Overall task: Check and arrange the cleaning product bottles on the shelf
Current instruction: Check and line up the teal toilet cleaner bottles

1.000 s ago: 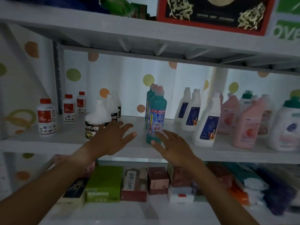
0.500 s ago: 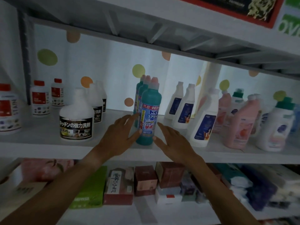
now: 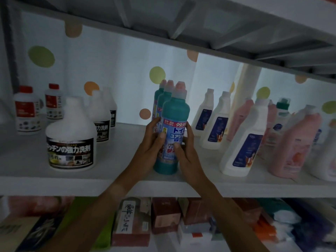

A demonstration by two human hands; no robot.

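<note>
A teal bottle (image 3: 175, 113) with a pink cap and a blue label stands at the front of a row of three alike on the white shelf (image 3: 127, 184). My left hand (image 3: 149, 151) grips its left side, thumb across the label. My right hand (image 3: 187, 155) grips its right side, thumb on the label too. The bottle's base sits near the shelf's front edge. Two teal bottles (image 3: 161, 99) stand right behind it.
A large white jug with a black label (image 3: 71, 139) stands left, more jugs and red-capped white bottles (image 3: 27, 110) behind. White bottles with blue labels (image 3: 243, 142) and pink bottles (image 3: 298, 144) crowd the right. Boxes (image 3: 131, 224) fill the lower shelf.
Both hands went from hovering open beside the front teal bottle to gripping it from either side. The view has moved closer to the shelf.
</note>
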